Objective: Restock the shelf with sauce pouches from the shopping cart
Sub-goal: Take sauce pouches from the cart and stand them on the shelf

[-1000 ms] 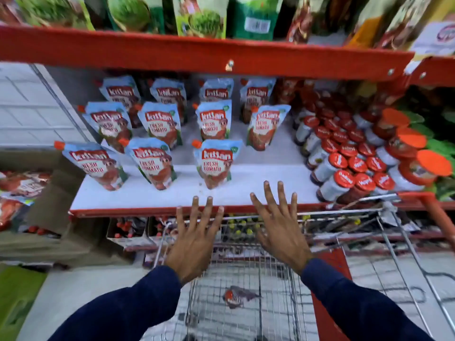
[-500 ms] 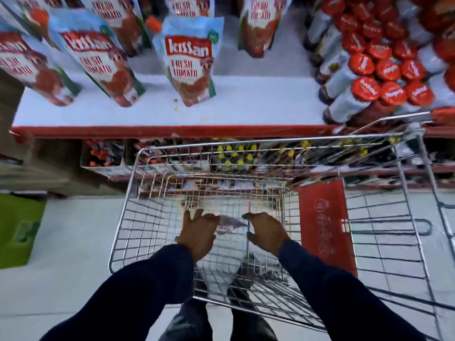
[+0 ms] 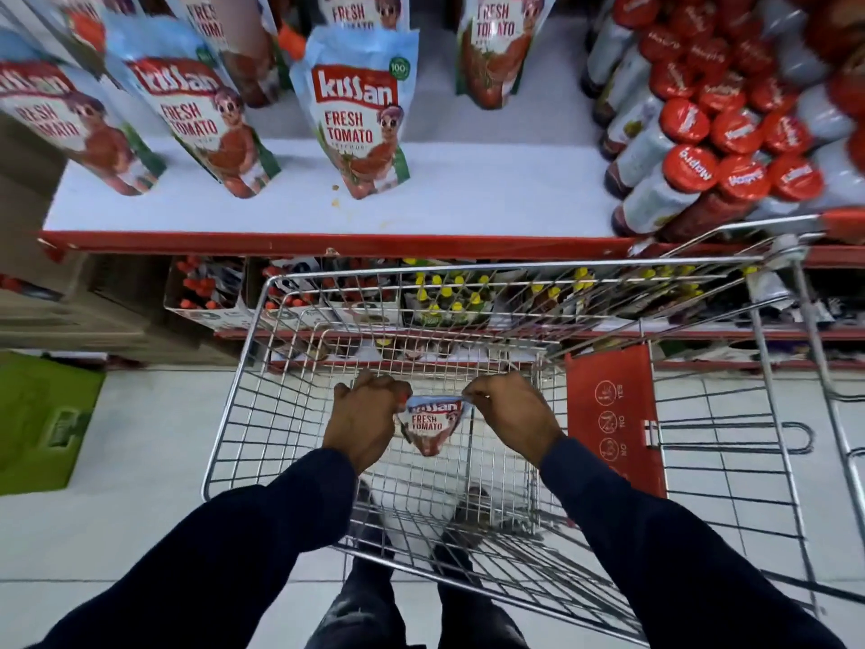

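Inside wire cart (image 3: pixel 243 405), sauce pouch (image 3: pixel 428 426) between both hands' closed grips, top corners pinched.

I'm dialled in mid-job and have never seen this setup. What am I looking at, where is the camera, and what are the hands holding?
There is no machine here: a person works bare-handed, and the one camera sits on their head, looking forward and down. The left hand and right hand each grip a top corner of one Kissan tomato pouch inside the wire shopping cart. Ahead, the white shelf carries more upright pouches on its left and red-capped bottles on its right, with bare space at the front.
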Demonstrator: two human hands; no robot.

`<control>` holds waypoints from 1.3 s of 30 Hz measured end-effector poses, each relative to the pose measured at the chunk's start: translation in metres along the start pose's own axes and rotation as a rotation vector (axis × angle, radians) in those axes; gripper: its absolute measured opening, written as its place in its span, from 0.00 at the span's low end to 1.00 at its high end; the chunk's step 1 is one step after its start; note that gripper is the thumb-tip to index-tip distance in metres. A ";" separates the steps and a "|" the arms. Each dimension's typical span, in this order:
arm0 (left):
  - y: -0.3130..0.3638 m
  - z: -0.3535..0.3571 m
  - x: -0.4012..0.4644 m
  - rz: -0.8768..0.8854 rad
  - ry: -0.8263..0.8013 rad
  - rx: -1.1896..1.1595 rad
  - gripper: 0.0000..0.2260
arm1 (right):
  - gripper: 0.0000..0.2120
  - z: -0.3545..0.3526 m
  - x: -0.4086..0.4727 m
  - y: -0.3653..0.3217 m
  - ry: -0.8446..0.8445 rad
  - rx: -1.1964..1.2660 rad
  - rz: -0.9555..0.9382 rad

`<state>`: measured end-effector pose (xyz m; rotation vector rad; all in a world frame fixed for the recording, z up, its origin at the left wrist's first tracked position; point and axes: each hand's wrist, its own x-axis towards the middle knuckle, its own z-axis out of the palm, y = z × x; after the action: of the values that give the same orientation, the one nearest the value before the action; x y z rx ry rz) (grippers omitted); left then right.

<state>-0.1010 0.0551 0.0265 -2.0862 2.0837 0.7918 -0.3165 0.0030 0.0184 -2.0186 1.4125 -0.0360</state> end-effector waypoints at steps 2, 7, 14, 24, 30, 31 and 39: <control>0.006 -0.023 -0.006 0.037 0.060 -0.017 0.26 | 0.09 -0.028 -0.004 -0.009 0.041 0.016 -0.023; 0.021 -0.091 -0.014 0.137 0.272 -0.023 0.21 | 0.09 -0.108 -0.020 -0.040 0.183 0.038 -0.110; 0.057 -0.205 -0.014 0.242 0.481 -0.040 0.16 | 0.08 -0.213 -0.012 -0.074 0.359 -0.011 -0.223; 0.094 -0.303 0.035 0.269 0.626 -0.042 0.10 | 0.07 -0.315 0.029 -0.098 0.583 -0.135 -0.285; 0.108 -0.318 0.078 0.260 0.635 -0.031 0.13 | 0.07 -0.329 0.071 -0.083 0.606 -0.189 -0.252; 0.109 -0.318 0.085 0.264 0.641 -0.026 0.13 | 0.07 -0.329 0.077 -0.080 0.611 -0.183 -0.252; 0.108 -0.309 0.128 0.211 0.632 0.013 0.09 | 0.08 -0.324 0.105 -0.066 0.633 -0.180 -0.211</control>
<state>-0.1218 -0.1960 0.2716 -2.3532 2.6257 0.1193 -0.3421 -0.2345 0.2701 -2.4226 1.5993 -0.7179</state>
